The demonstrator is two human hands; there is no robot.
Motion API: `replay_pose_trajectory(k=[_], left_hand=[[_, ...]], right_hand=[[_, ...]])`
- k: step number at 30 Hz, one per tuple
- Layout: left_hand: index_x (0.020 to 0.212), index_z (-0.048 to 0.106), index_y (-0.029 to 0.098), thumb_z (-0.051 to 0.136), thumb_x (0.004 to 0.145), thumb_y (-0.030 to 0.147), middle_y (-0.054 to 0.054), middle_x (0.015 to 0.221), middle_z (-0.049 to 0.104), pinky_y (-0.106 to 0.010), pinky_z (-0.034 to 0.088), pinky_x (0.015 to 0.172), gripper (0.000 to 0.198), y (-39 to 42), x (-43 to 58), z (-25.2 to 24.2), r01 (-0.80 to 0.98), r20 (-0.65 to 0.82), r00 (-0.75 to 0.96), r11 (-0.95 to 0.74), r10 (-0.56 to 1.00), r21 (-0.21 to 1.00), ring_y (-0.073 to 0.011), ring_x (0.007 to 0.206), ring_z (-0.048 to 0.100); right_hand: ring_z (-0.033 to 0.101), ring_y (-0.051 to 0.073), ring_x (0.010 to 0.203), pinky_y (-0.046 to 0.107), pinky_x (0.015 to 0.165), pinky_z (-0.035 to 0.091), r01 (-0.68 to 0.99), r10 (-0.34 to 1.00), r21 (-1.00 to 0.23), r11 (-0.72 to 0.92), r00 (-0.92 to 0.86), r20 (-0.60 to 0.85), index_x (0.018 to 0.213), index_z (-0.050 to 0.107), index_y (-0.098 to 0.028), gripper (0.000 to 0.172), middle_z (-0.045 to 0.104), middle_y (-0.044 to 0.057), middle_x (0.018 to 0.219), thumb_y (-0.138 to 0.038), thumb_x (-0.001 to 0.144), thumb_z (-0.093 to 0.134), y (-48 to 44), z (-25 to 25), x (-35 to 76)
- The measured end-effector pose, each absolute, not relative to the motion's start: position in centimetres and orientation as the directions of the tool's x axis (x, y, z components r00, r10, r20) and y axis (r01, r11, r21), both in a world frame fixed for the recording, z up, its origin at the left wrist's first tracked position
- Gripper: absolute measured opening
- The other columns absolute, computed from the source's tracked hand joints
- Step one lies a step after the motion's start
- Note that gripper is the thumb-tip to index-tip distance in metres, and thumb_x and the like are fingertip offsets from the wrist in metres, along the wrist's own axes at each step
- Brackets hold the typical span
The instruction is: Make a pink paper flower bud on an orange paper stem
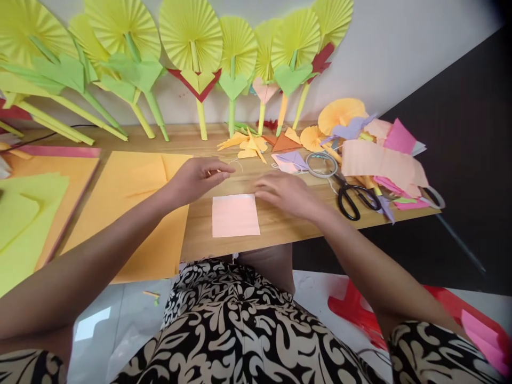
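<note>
A small square of pale pink paper (236, 216) lies flat on the wooden table in front of me. Above its upper left, my left hand (200, 178) hovers with fingers loosely bent and a little apart, holding nothing I can see. A thin piece of thread (240, 164) lies just beyond its fingertips. My right hand (285, 193) is at the upper right corner of the square, palm down and fingers loosely spread, with no object visible in it. Whether its fingertips touch the paper is hard to tell.
Yellow pleated paper flowers (191, 34) lean along the wall. Orange paper sheets (152, 229) lie left. Orange paper scraps (248, 144), a roll of tape (321, 165), black-handled scissors (354, 200) and a heap of coloured paper (384, 160) are right. A red plastic stool (352, 309) stands below.
</note>
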State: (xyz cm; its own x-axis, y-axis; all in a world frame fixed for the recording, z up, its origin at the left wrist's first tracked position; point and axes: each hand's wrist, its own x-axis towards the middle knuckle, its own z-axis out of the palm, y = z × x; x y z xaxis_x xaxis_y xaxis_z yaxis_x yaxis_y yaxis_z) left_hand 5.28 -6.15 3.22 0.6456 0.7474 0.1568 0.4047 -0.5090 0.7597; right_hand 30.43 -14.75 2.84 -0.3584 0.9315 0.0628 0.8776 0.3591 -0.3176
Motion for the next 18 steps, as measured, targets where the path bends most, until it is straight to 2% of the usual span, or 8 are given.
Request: replay_pose_trajectory(k=[3,6,8,11,15,18], left_hand=[[0.103,0.077,0.022,0.060,0.089,0.038,-0.006,0.100,0.077,-0.031,0.051,0.084,0.027,-6.1,5.3,2.3,0.421,0.100,0.694,-0.515,0.713,0.747,-0.0215,0.097,0.070],[0.098,0.078,0.022,0.063,0.087,0.040,-0.005,0.092,0.075,-0.029,0.049,0.087,0.026,-6.2,5.1,1.5,0.401,0.065,0.701,-0.469,0.710,0.787,-0.0242,0.109,0.068],[0.096,0.079,0.023,0.068,0.084,0.042,-0.004,0.083,0.073,-0.027,0.049,0.083,0.025,-6.3,4.8,1.2,0.387,0.049,0.699,-0.436,0.713,0.813,-0.0236,0.105,0.069],[0.097,0.079,0.023,0.069,0.082,0.040,-0.003,0.080,0.073,-0.027,0.049,0.078,0.025,-6.5,4.3,0.9,0.403,0.008,0.717,-0.424,0.697,0.811,-0.0202,0.089,0.068],[0.089,0.078,0.020,0.062,0.083,0.036,-0.004,0.080,0.072,-0.028,0.045,0.069,0.024,-6.7,4.1,0.8,0.437,-0.021,0.730,-0.443,0.683,0.783,-0.0160,0.072,0.061],[0.087,0.077,0.018,0.061,0.082,0.037,-0.003,0.077,0.068,-0.029,0.044,0.068,0.024,-6.7,4.2,0.5,0.411,0.032,0.753,-0.508,0.657,0.757,-0.0150,0.069,0.058]], right_hand=[[0.063,0.023,0.099,0.030,0.077,0.042,0.852,0.914,-0.383,0.357,-0.403,-0.044,0.108,0.070,-0.023,0.023,0.072,0.007,0.108,-0.038,0.093,0.062,-13.9,2.3,27.2],[0.063,0.018,0.083,0.027,0.067,0.036,0.830,0.918,-0.493,0.260,-0.372,-0.141,0.099,0.071,-0.023,0.015,0.074,0.003,0.095,-0.034,0.089,0.067,-13.1,1.9,26.2],[0.060,0.015,0.074,0.026,0.063,0.033,0.797,0.919,-0.560,0.229,-0.367,-0.147,0.091,0.071,-0.022,0.013,0.073,0.000,0.085,-0.032,0.090,0.063,-12.9,1.7,26.2],[0.055,0.013,0.065,0.025,0.060,0.030,0.777,0.934,-0.583,0.236,-0.347,-0.084,0.085,0.072,-0.021,0.020,0.069,-0.002,0.073,-0.030,0.092,0.055,-12.9,1.7,26.3],[0.054,0.012,0.064,0.025,0.059,0.028,0.788,0.940,-0.559,0.258,-0.339,-0.044,0.082,0.073,-0.021,0.019,0.070,-0.002,0.073,-0.022,0.086,0.054,-13.4,2.2,25.9],[0.053,0.012,0.065,0.026,0.060,0.029,0.814,0.936,-0.501,0.295,-0.352,-0.021,0.075,0.071,-0.021,0.021,0.069,-0.001,0.073,-0.019,0.084,0.052,-13.9,2.6,25.3]])
